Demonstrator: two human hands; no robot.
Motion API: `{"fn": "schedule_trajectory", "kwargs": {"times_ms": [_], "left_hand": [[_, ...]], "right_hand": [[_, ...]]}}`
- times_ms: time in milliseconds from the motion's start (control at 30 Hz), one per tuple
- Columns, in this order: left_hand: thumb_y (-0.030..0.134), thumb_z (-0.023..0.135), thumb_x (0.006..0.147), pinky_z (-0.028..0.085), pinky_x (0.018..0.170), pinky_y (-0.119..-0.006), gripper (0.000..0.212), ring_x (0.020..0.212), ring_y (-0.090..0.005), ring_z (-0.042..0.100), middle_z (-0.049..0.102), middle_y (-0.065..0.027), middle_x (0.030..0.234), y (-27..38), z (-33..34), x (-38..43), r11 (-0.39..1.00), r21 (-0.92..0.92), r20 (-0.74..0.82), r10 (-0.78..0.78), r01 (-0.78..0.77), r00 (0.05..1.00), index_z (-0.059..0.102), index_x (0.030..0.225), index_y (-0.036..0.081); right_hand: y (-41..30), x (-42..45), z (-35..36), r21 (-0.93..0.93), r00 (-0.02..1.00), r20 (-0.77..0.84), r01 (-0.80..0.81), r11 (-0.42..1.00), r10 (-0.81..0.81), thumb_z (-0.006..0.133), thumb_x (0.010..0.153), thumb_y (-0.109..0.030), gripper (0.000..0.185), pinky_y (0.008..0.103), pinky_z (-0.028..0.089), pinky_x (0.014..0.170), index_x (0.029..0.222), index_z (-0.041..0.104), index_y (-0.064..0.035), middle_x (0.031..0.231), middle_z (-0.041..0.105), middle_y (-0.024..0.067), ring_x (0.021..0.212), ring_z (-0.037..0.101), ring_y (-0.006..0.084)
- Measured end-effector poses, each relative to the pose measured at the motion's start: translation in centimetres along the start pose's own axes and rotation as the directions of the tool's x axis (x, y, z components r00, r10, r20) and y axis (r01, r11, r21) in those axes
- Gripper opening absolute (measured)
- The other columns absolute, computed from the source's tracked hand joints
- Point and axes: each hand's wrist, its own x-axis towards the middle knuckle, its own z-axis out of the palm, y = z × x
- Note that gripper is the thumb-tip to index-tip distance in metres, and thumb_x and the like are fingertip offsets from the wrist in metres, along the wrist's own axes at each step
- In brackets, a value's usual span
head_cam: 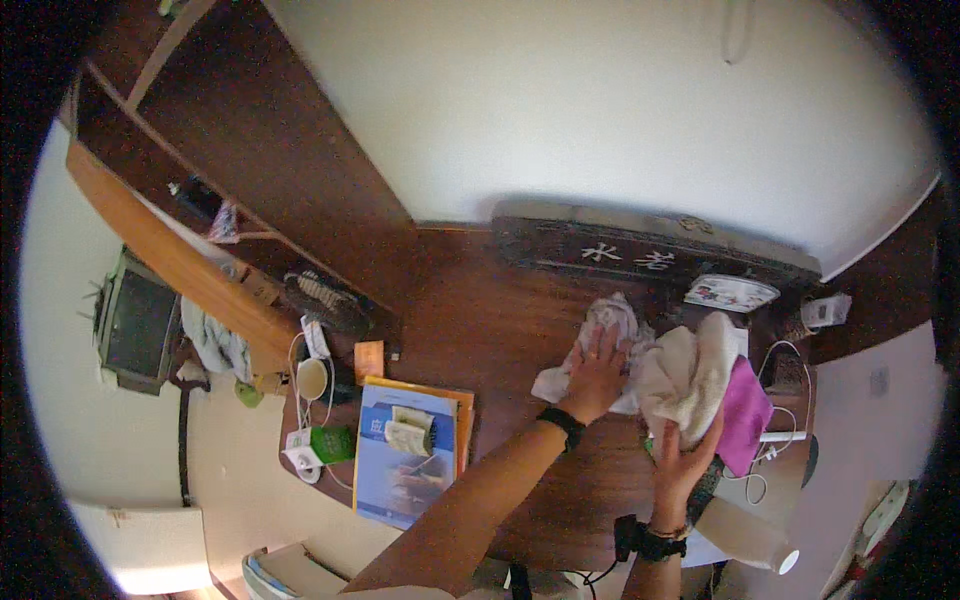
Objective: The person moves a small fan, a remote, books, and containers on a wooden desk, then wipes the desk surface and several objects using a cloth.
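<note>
My left hand (600, 375) lies flat on a crumpled whitish cloth (616, 311) on the brown wooden desk (480, 315), its fingers slightly spread. Part of that cloth is hidden under the palm. In my right hand (686, 457) is a bunched cream towel (690, 375), with the thumb on its near side and the other fingers partly hidden. A purple cloth (742, 420) hangs just to the right of the towel. Both wrists wear dark bands.
A dark board (652, 240) bearing characters leans on the wall, behind a small printed panel (731, 292). White cables (784, 420) trail at right. Books (409, 480) with folded paper (410, 431) on top, a green-and-white box (322, 446) and a cup (311, 379) stand left.
</note>
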Motion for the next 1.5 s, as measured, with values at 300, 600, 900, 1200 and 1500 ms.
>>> {"fn": "schedule_trajectory", "kwargs": {"times_ms": [300, 600, 900, 1200, 1500], "left_hand": [[0.043, 0.058, 0.086, 0.022, 0.105, -0.062, 0.075, 0.142, -0.0348, 0.015, 0.020, -0.0128, 0.154, 3.0, -4.6, -14.6, 0.996, -0.077, 0.111, -0.031, 0.040, 0.993, 0.027, 0.148, 0.016], [0.036, 0.069, 0.078, 0.025, 0.104, -0.061, 0.082, 0.139, -0.0354, 0.024, 0.027, -0.0138, 0.149, 4.2, -6.8, -22.3, 0.990, -0.143, 0.177, 0.043, -0.018, 0.983, 0.029, 0.147, 0.018], [0.032, 0.065, 0.081, 0.027, 0.106, -0.056, 0.071, 0.137, -0.0365, 0.027, 0.028, -0.0188, 0.148, 3.2, -7.7, -25.8, 0.969, -0.236, 0.263, -0.001, 0.066, 0.965, 0.037, 0.141, 0.005], [0.026, 0.063, 0.079, 0.020, 0.111, -0.053, 0.070, 0.141, -0.0309, 0.022, 0.020, -0.0130, 0.154, 1.2, -5.5, -15.2, 0.993, -0.114, 0.228, 0.018, 0.008, 0.974, 0.037, 0.141, 0.005], [0.015, 0.056, 0.082, 0.016, 0.112, -0.055, 0.065, 0.141, -0.0312, 0.022, 0.022, -0.0122, 0.154, -3.1, -3.1, -6.1, 0.998, -0.040, -0.018, -0.045, 0.044, 0.999, 0.035, 0.143, 0.007]], "right_hand": [[-1.8, 3.4, 3.9, 0.158, 0.990, 0.143, -0.039, 0.987, 0.016, 0.063, 0.087, -0.004, 0.053, 0.0312, 0.036, 0.099, 0.135, 0.040, 0.0029, 0.127, 0.051, 0.0138, 0.115, 0.048, 0.0213], [-4.7, 0.1, 8.1, 0.268, 0.936, 0.328, -0.223, 0.937, 0.129, 0.071, 0.080, -0.007, 0.053, 0.0337, 0.045, 0.091, 0.123, 0.040, 0.0005, 0.117, 0.052, 0.0135, 0.105, 0.053, 0.0205], [-3.8, -7.5, 5.0, 0.118, 0.613, 0.788, -0.045, 0.992, -0.066, 0.057, 0.092, -0.013, 0.047, 0.0405, 0.029, 0.109, 0.135, 0.042, -0.0013, 0.144, 0.036, 0.0206, 0.134, 0.035, 0.0359], [2.7, -8.8, 3.3, -0.302, 0.716, 0.678, 0.477, 0.825, -0.166, 0.058, 0.084, -0.012, 0.053, 0.0485, 0.032, 0.107, 0.134, 0.044, 0.0009, 0.140, 0.038, 0.0256, 0.130, 0.037, 0.0434], [5.9, -0.9, 10.1, -0.268, 0.765, 0.584, 0.496, 0.826, -0.269, 0.057, 0.087, -0.019, 0.050, 0.0476, 0.028, 0.109, 0.132, 0.046, 0.0018, 0.145, 0.032, 0.0234, 0.134, 0.030, 0.0412]]}}
